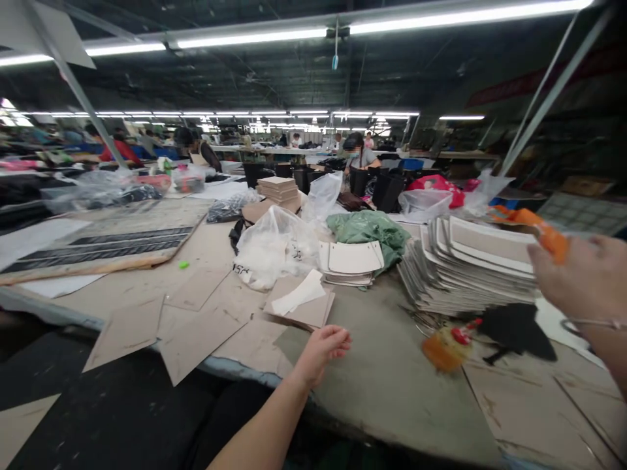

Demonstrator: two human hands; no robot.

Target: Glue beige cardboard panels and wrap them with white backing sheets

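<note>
My left hand point(324, 349) rests near the front edge of the worktable point(392, 391), fingers loosely curled, holding nothing, just right of a flat cardboard piece point(304, 307). My right hand point(580, 277) is raised at the right edge of view, closed around an orange-handled tool point(536, 228) that points left over a large fanned stack of grey-and-white card pieces point(470, 267). A bracelet sits on that wrist. An orange bottle with a red cap point(448, 346) lies blurred on the table below the stack, beside a black fabric piece point(516, 329).
Loose brown cardboard cut-outs point(196, 326) overhang the table's front edge. Clear plastic bags point(274, 245), a green bag point(367, 228), a small stack of white card pieces point(350, 261) and a long board point(98, 245) fill the middle. Other people work at distant tables.
</note>
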